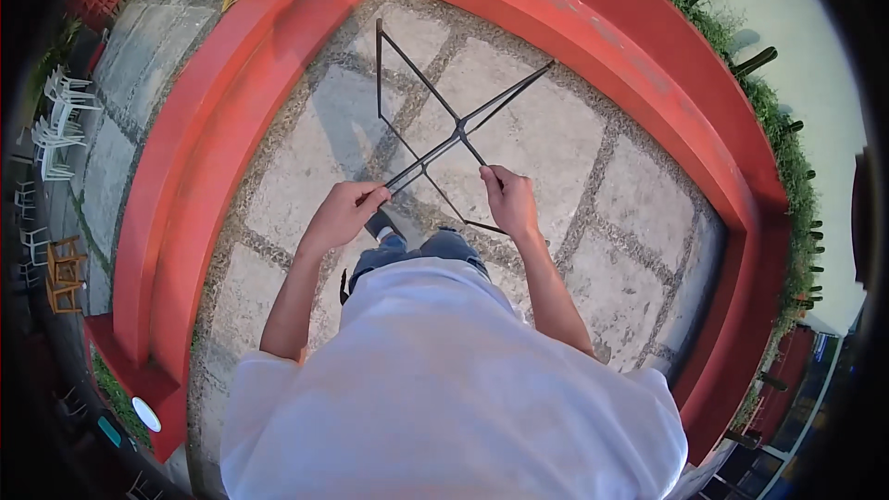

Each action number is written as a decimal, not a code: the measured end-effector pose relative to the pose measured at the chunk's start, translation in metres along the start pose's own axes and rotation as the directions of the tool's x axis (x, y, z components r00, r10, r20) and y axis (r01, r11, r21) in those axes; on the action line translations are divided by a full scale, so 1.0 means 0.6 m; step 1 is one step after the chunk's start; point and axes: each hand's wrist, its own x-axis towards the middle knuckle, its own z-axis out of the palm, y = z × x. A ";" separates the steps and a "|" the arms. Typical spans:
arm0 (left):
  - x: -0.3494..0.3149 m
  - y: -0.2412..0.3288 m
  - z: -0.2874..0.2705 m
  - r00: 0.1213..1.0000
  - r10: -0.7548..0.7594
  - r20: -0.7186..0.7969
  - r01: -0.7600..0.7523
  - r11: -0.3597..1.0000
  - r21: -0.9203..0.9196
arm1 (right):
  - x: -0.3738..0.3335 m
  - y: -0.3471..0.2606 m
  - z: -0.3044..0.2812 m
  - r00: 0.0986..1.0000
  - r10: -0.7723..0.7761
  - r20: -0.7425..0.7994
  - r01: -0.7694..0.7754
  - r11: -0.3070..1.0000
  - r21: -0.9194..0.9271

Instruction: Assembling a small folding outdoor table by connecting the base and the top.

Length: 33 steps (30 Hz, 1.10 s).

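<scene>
Landmark: the red low wall [231, 93], stepped, curving around a floor of pale paving slabs [546, 130] with pebbled joints; within the wall's curve, well apart from its inner faces, is an X-shaped black metal frame [459, 122], its thin bars meeting at a central crossing; whether its lower bars touch the ground cannot be told; left hand [347, 213], inside the wall, grasps the near end of one bar between thumb and fingers; right hand [511, 202], also inside the wall, is closed around the near end of another bar; the person, in a white T-shirt [454, 380] and blue jeans [435, 250], stands on the floor inside the wall; beyond the wall's left side are white chairs [57, 139] and a brown wooden chair [65, 276]; beyond its right side runs green planting [787, 157]; a white oval disc [146, 414] shows at the wall's near left end.
</scene>
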 end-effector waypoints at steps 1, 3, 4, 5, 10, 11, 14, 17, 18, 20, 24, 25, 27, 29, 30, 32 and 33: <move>0.028 0.000 -0.020 1.000 -0.002 0.000 0.002 1.000 0.001 | 0.024 -0.003 0.005 1.000 0.014 -0.002 -0.014 1.000 0.000; 0.086 -0.006 -0.054 0.999 0.017 0.049 -0.020 0.997 0.074 | 0.070 -0.013 0.016 0.999 0.032 -0.012 -0.032 0.999 0.012; 0.109 -0.008 -0.059 0.998 0.055 -0.015 -0.056 0.997 -0.048 | 0.089 -0.017 0.019 0.998 0.043 -0.038 -0.043 0.999 0.008; 0.126 -0.007 -0.068 0.999 0.037 0.000 -0.036 0.999 -0.018 | 0.108 -0.022 0.023 0.996 0.055 -0.063 -0.055 0.998 0.004; 0.249 -0.012 -0.077 1.000 -0.006 -0.021 0.006 1.000 -0.025 | 0.225 -0.024 0.059 0.974 0.116 -0.192 -0.100 0.991 0.092; 0.279 -0.016 -0.081 1.000 -0.006 -0.023 0.005 1.000 -0.019 | 0.255 -0.017 0.058 0.974 0.116 -0.193 -0.098 0.990 0.098; 0.355 -0.002 -0.096 0.998 0.040 -0.053 -0.040 0.999 -0.007 | 0.325 -0.012 0.052 0.972 0.155 -0.177 -0.140 0.985 0.097; 0.422 0.002 -0.126 1.000 0.011 0.022 -0.012 1.000 0.022 | 0.397 -0.007 0.053 0.972 0.176 -0.157 -0.152 0.977 0.149; 0.437 0.004 -0.133 1.000 -0.001 0.029 0.000 1.000 0.030 | 0.413 0.000 0.052 0.977 0.165 -0.137 -0.146 0.979 0.140; 0.475 0.004 -0.150 0.998 0.029 0.048 -0.036 0.987 0.156 | 0.452 0.009 0.059 0.985 0.131 -0.112 -0.115 0.984 0.139; 0.532 -0.021 -0.194 0.998 0.025 0.051 -0.033 0.986 0.165 | 0.505 0.026 0.075 0.989 0.131 -0.065 -0.122 0.984 0.129; 0.546 -0.032 -0.209 0.998 0.025 0.060 -0.034 0.986 0.165 | 0.516 0.036 0.085 0.988 0.139 -0.069 -0.129 0.983 0.130; 0.567 -0.062 -0.234 0.987 -0.078 0.142 0.046 0.975 0.218 | 0.531 0.048 0.112 0.996 0.062 -0.068 -0.051 0.987 0.149; 0.590 -0.090 -0.252 0.985 -0.066 0.161 0.027 0.973 0.231 | 0.546 0.045 0.141 0.992 0.105 -0.068 -0.094 0.985 0.148; 0.605 -0.100 -0.261 0.986 -0.002 0.168 -0.034 0.977 0.210 | 0.556 0.040 0.156 0.989 0.133 -0.070 -0.122 0.982 0.145; 0.629 -0.123 -0.276 0.981 0.083 0.173 -0.112 0.980 0.166 | 0.568 0.028 0.185 0.980 0.170 -0.107 -0.152 0.976 0.155; 0.642 -0.138 -0.292 0.977 0.067 0.204 -0.104 0.979 0.174 | 0.574 0.017 0.201 0.973 0.202 -0.114 -0.185 0.972 0.147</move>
